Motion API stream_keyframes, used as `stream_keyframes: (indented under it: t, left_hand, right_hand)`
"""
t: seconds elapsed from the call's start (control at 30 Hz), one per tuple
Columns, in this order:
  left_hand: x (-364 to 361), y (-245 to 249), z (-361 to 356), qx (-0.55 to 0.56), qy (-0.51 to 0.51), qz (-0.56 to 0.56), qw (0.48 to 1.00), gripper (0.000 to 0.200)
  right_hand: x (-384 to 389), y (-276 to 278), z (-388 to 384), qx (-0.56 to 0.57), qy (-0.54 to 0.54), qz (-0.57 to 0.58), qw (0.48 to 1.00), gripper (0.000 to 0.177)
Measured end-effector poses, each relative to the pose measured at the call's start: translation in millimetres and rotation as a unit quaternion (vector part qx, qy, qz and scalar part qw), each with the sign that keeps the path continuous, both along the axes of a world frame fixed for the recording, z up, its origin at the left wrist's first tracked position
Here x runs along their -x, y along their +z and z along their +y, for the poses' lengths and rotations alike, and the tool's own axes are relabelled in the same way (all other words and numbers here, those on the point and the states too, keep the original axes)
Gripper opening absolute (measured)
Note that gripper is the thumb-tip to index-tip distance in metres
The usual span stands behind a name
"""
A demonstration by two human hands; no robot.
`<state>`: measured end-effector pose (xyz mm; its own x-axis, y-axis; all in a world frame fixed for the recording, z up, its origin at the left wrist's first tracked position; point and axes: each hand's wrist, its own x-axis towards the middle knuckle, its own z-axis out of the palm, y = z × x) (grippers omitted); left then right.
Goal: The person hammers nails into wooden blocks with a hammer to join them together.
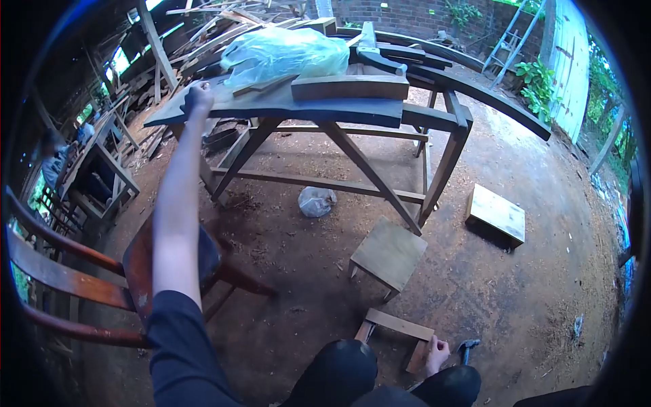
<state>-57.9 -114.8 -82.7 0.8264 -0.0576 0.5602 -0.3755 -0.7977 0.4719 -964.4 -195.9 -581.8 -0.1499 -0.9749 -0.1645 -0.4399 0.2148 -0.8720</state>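
My left arm is stretched far forward. My left hand [199, 100] is at the left end of the wooden workbench [352, 112], its fingers closed; what they hold, if anything, I cannot make out. Low in front of my knees stands a small open wooden frame [400, 324] made of short boards. My right hand [437, 354] is at its right corner, fingers closed on the board there. A hammer [466, 349] lies on the ground just right of that hand.
A clear plastic bag [288, 54] and a thick board [349, 88] lie on the workbench. A small stool [388, 252], a wooden box [497, 211] and a crumpled bag [317, 201] are on the dirt floor. A wooden chair [74, 271] stands left; a person [53, 163] sits beyond.
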Motion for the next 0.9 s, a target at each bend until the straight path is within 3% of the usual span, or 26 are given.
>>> stream_keyframes:
  t: [0.07,0.2,0.3,0.43,0.6,0.73,0.77,0.8,0.9]
  left_hand:
    - [-53,8,5,-0.095,-0.145,-0.025,0.984,0.039]
    - [-30,17,-20,-0.210,-0.101,-0.081,0.969,0.043]
    - [9,41,-37,-0.392,-0.088,-0.044,0.915,0.042]
    - [-16,50,-48,-0.390,-0.019,-0.035,0.920,0.034]
    - [-12,49,-43,-0.339,-0.071,-0.041,0.937,0.041]
    - [-15,52,-39,-0.412,-0.080,-0.064,0.905,0.031]
    - [-14,51,-38,-0.320,-0.069,-0.064,0.943,0.029]
    - [-18,48,-35,-0.317,-0.069,-0.061,0.944,0.029]
    - [-22,51,-21,-0.371,-0.197,-0.063,0.905,0.021]
  right_hand:
    - [15,-8,-7,0.039,0.011,0.030,0.999,0.030]
    - [60,3,-8,0.006,-0.009,0.074,0.997,0.035]
    - [79,17,-6,-0.017,-0.045,0.112,0.993,0.036]
    - [94,32,2,-0.048,-0.088,0.163,0.982,0.036]
    - [101,52,6,-0.076,-0.124,0.205,0.968,0.037]
    - [107,72,9,-0.091,-0.146,0.227,0.959,0.038]
    - [108,76,9,-0.092,-0.148,0.231,0.957,0.038]
    - [111,81,11,-0.094,-0.152,0.235,0.955,0.038]
    - [117,95,15,-0.099,-0.167,0.244,0.950,0.038]
